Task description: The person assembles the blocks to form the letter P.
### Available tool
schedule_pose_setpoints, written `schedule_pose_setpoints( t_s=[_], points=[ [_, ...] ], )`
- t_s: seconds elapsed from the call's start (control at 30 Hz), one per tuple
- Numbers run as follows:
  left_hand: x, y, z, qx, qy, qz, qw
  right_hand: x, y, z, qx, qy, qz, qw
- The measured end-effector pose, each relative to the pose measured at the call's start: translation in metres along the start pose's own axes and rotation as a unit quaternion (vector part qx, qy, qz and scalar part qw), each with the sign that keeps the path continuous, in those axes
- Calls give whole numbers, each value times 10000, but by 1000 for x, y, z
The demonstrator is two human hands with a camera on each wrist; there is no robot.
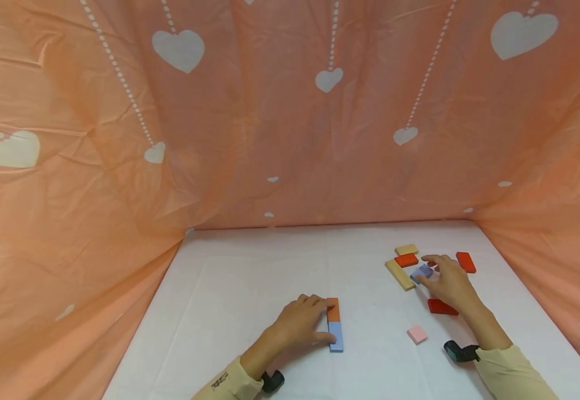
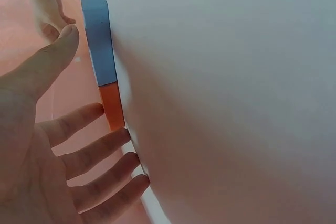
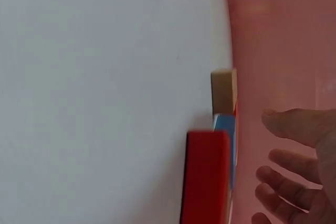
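An orange block (image 1: 333, 311) and a blue block (image 1: 336, 338) lie end to end in one line on the white table. Beside them is my left hand (image 1: 297, 323), its index fingertip at the orange block and its thumb overlapping the blue one. In the left wrist view its fingers (image 2: 94, 141) are spread and fairly straight. My right hand (image 1: 449, 284) hovers around a second blue block (image 1: 420, 273) at the table's right. Thumb and fingers stay parted there, with the right wrist view showing a gap between that hand (image 3: 310, 166) and the blue block (image 3: 226, 123).
Around the right hand lie red blocks (image 1: 406, 260) (image 1: 466, 262) (image 1: 442, 307), a long wooden block (image 1: 400, 275) and a shorter wooden one (image 1: 406, 250). A pink square block (image 1: 417, 334) lies nearer the front. Orange curtain (image 1: 290, 139) with white hearts borders the table's back and sides.
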State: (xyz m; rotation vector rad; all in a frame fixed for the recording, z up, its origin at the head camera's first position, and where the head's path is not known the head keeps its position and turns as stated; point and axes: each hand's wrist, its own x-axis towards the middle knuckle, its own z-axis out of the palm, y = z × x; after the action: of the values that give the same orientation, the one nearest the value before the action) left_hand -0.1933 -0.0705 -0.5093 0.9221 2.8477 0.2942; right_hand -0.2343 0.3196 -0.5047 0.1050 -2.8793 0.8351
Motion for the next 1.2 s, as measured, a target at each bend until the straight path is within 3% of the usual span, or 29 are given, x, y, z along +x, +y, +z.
schedule_pose_setpoints(
  t_s=[0.57, 0.97, 1.2],
  points=[
    [1, 3, 0, 304, 50, -15, 9995, 3, 12, -3, -264, -633, 656, 9955],
    [2, -1, 2, 285, -7, -20, 9996, 2, 11, -1, -258, -505, 591, 9966],
    [3, -2, 3, 293, -42, -23, 9996, 1, 4, -4, -211, -244, 335, 9989]
  ],
)
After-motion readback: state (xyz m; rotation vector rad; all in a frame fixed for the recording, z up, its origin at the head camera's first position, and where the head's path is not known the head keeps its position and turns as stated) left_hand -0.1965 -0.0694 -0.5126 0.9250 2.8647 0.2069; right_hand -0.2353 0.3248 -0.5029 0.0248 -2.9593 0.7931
